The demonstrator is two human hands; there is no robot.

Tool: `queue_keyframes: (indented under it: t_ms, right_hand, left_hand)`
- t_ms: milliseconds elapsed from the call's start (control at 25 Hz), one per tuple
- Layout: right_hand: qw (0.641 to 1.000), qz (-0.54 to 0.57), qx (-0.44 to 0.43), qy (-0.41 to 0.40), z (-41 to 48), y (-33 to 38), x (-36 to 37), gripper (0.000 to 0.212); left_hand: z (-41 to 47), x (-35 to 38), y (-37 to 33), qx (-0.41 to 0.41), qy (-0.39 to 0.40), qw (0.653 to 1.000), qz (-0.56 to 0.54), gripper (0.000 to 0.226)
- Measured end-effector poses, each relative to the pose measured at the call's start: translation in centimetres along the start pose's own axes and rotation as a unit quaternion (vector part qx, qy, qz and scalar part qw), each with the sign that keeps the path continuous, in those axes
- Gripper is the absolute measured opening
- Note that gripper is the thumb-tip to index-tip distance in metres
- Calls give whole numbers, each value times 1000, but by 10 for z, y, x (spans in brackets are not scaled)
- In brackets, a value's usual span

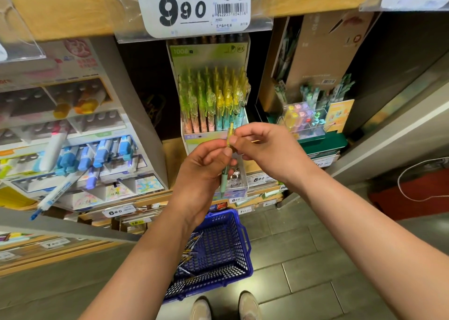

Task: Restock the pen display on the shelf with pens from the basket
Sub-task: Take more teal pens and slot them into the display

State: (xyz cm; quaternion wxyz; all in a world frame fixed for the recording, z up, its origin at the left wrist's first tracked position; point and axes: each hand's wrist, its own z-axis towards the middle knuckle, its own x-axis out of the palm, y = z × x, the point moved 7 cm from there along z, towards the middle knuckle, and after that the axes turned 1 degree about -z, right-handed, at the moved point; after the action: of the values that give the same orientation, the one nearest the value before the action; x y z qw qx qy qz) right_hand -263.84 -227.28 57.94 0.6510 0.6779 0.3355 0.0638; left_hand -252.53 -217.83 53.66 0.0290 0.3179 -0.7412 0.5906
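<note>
Yellow-topped pen (pixel 229 135) stood upright, your left hand (pixel 204 171) gripping its barrel, your right hand (pixel 264 149) pinching its top. The pen display (pixel 206 57) lay close at twelve o'clock, the basket (pixel 246 246) at six.

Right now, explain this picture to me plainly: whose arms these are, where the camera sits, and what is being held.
No machine here: the camera is worn on a person's head and looks down at their own arms. The left hand grips a pen by its barrel; the right hand pinches its yellow top. Behind them the pen display stands on the shelf, full of green and yellow pens. On the floor below sits a blue basket with more pens in it.
</note>
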Motion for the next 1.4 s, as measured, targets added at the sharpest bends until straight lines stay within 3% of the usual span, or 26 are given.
queue_keyframes:
  t_ms: [160,360,760,1200,1280,1400]
  right_hand:
    - [993,81,-36,-78,6,22,-38,7]
    - [970,7,-104,-218,18,49,-92,4]
    - [963,-154,-144,-169,36,36,-52,8]
    - [960,-235,-71,-137,42,7,-38,10]
    - [973,-186,-25,-137,30,-3,-42,9]
    - [996,54,44,-57,-7,-24,-23,7]
  left_hand:
    - [-1,2,9,-46,12,999,-23,18]
    - [-2,-2,17,-61,11,998,-16,26]
    - [4,-9,16,-61,8,998,-32,22]
    - [2,-19,23,-59,-11,998,-22,23]
    - [1,-22,25,-59,-17,998,-23,23]
    - [-4,-26,29,-62,-30,997,-34,20]
